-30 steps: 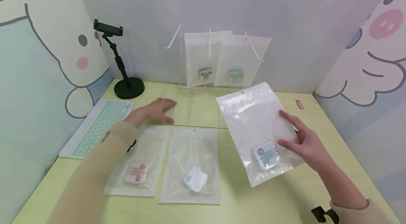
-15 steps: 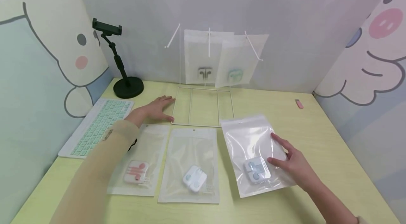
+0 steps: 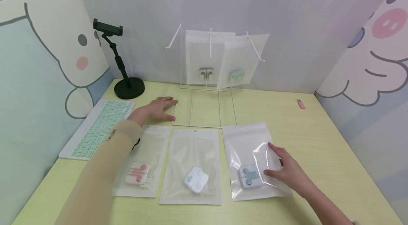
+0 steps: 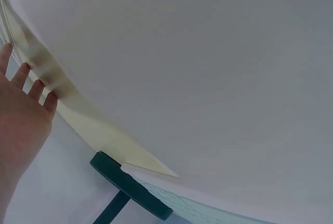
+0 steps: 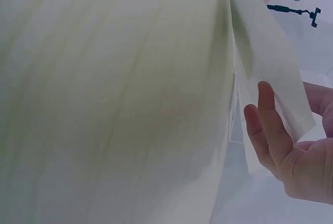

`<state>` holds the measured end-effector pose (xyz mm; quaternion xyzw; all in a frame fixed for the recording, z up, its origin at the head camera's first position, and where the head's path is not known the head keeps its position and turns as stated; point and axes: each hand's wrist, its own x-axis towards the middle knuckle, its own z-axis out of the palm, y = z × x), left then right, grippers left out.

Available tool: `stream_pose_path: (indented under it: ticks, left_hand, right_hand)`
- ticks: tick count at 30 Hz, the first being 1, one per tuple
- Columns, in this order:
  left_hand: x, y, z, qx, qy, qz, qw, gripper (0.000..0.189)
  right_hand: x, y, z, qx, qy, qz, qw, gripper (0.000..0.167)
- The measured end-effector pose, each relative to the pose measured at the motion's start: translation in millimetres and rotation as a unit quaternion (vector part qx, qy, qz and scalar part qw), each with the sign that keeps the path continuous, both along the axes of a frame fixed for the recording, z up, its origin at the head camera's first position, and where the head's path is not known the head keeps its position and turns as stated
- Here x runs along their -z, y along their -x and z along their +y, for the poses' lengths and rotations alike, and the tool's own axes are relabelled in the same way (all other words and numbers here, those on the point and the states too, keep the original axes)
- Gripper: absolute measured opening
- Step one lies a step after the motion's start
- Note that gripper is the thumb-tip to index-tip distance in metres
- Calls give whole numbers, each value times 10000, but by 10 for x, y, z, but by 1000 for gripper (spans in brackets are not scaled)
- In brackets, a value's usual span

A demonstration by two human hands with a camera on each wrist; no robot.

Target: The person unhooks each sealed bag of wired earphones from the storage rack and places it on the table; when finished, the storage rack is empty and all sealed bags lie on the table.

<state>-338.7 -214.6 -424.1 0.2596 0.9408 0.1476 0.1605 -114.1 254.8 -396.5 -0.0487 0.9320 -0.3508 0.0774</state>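
My right hand (image 3: 288, 172) pinches the right edge of a clear zip bag (image 3: 247, 140) low at the table's right front. Inside that bag is a square case of blue earphones (image 3: 250, 176). The right wrist view shows fingers behind the raised bag edge (image 5: 276, 47). My left hand (image 3: 157, 108) lies with spread fingers at the left side of a white wire rack (image 3: 197, 126), thumb and fingertips at its base wire. To the left of the held bag lie a bag with pale-blue earphones (image 3: 196, 179) and one with pink earphones (image 3: 137, 173), partly under my left arm.
Two bags, one with black earphones (image 3: 206, 74) and one with green earphones (image 3: 236, 75), hang on the rack's hooks. A keyboard (image 3: 102, 126) and a black phone stand (image 3: 129, 88) stand at the left. A small pink object (image 3: 301, 104) lies at the right back.
My right hand has brought the bag with blue earphones down and left, beside the other bags on the table. My left hand has stayed at the rack.
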Motion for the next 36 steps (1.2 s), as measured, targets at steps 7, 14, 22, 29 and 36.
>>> stream_pose_path:
  ticks: [7, 14, 22, 29, 36]
  left_hand:
    - [13, 13, 7, -76, -2, 5, 10000, 89]
    - [16, 12, 14, -158, -10, -4, 9999, 89]
    - [5, -5, 20, -197, -55, -67, 9998, 89]
    - [22, 6, 20, -163, -80, -54, 9998, 89]
    - [16, 1, 18, -103, -112, -15, 9999, 89]
  right_hand:
    - [60, 8, 66, -644, -775, 68, 9949, 93]
    - [115, 97, 127, -1088, -1225, 33, 9865, 93]
    - [97, 97, 169, -1331, -1206, -53, 9837, 92]
    - [35, 112, 151, -1237, -1260, 12, 9843, 91]
    - [-103, 301, 96, -992, -973, 520, 9889, 81]
